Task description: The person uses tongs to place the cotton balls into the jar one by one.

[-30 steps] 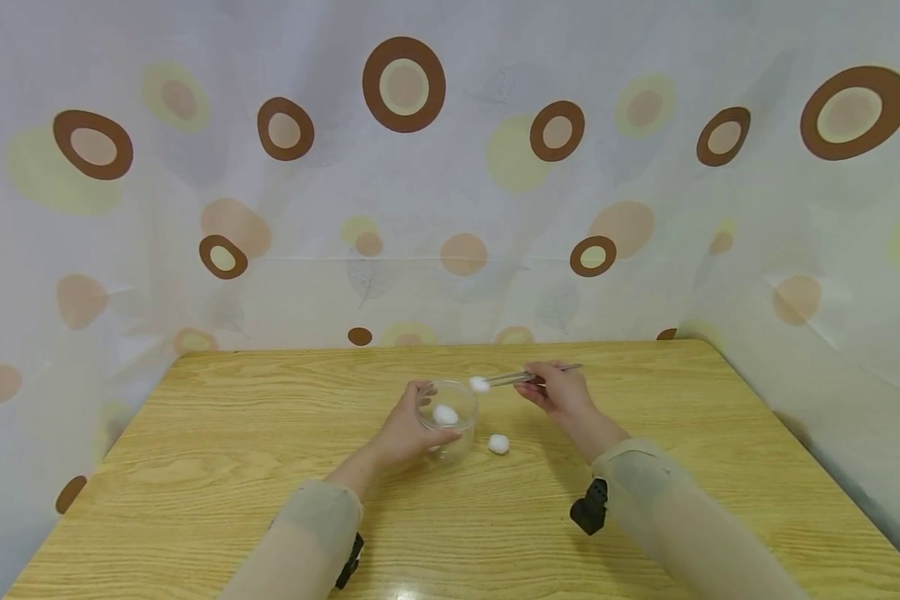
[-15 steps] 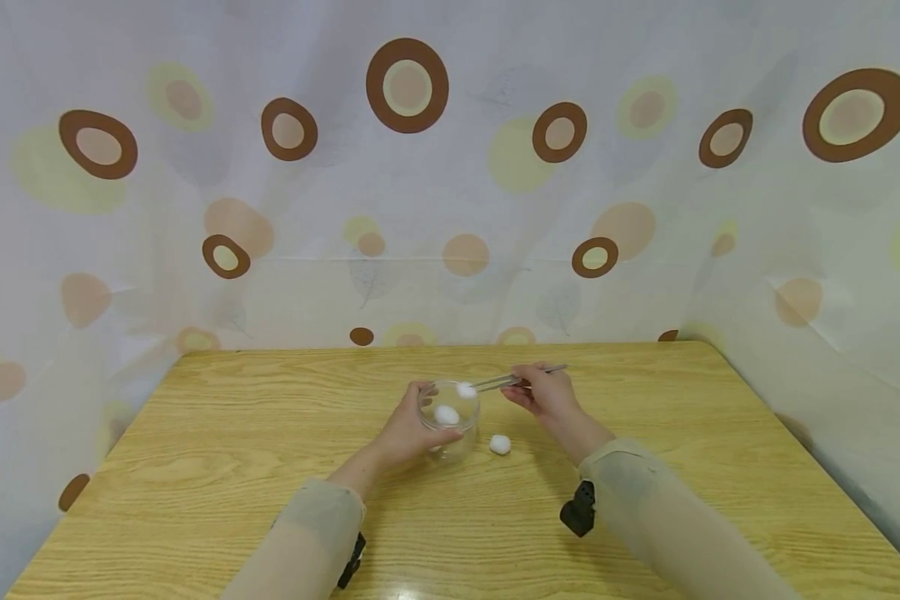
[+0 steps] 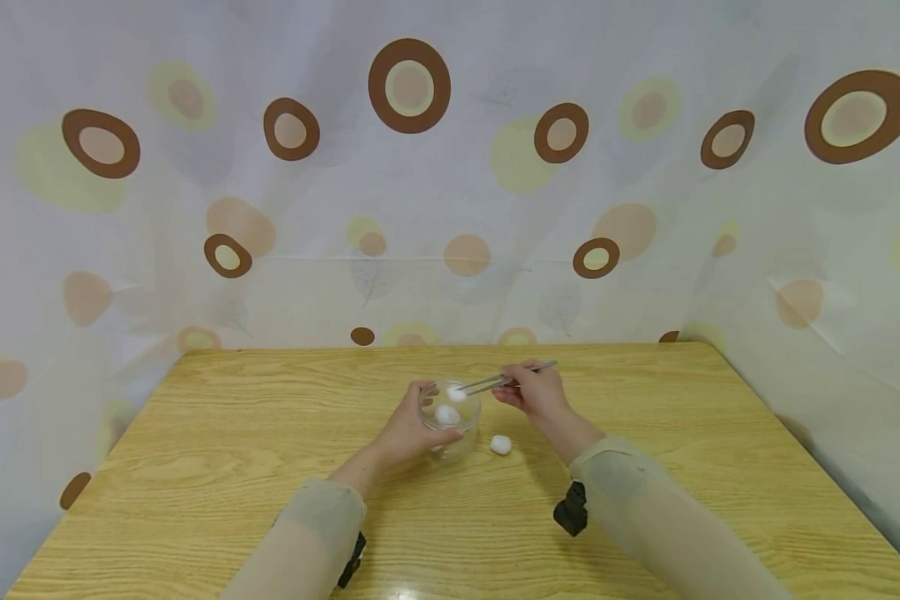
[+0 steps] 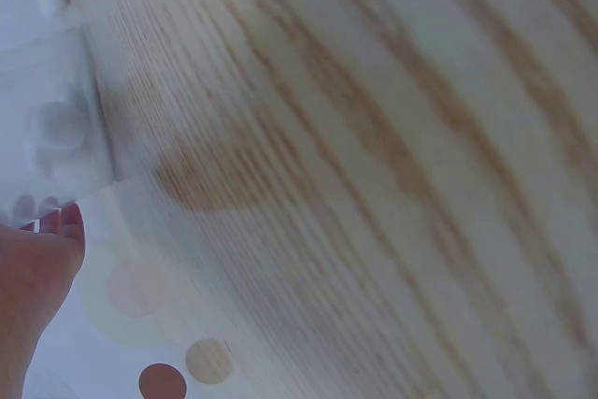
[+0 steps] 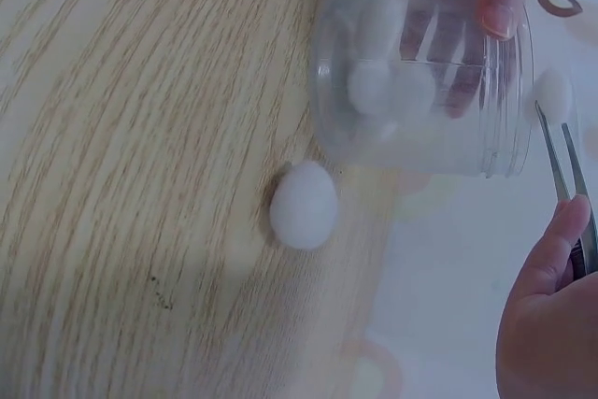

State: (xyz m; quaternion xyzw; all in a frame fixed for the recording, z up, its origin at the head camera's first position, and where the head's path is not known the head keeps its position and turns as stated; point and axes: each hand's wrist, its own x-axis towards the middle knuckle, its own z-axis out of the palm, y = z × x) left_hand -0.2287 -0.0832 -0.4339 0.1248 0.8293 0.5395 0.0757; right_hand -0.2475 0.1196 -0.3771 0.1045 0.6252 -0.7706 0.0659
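My left hand (image 3: 405,433) grips a clear plastic jar (image 3: 461,448) standing on the table, thumb on the near side and fingers round the far side. White cotton balls (image 5: 378,81) lie inside the jar, as the right wrist view shows through its wall. My right hand (image 3: 543,398) pinches metal tweezers (image 3: 487,383) from the jar's right side. At the tweezer tips a cotton ball (image 5: 553,97) hangs just over the jar's open mouth. Another cotton ball (image 3: 500,444) rests on the table, right of the jar.
The wood-grain table (image 3: 270,417) extends on all sides of the jar. Behind and beside it hangs a pale curtain (image 3: 307,292) with brown and yellow circles. A black wrist mount (image 3: 572,510) sits below the right sleeve.
My right hand has moved left with the tweezers, bringing the cotton ball from beside the jar's rim to over its mouth. The left hand and jar have stayed put.
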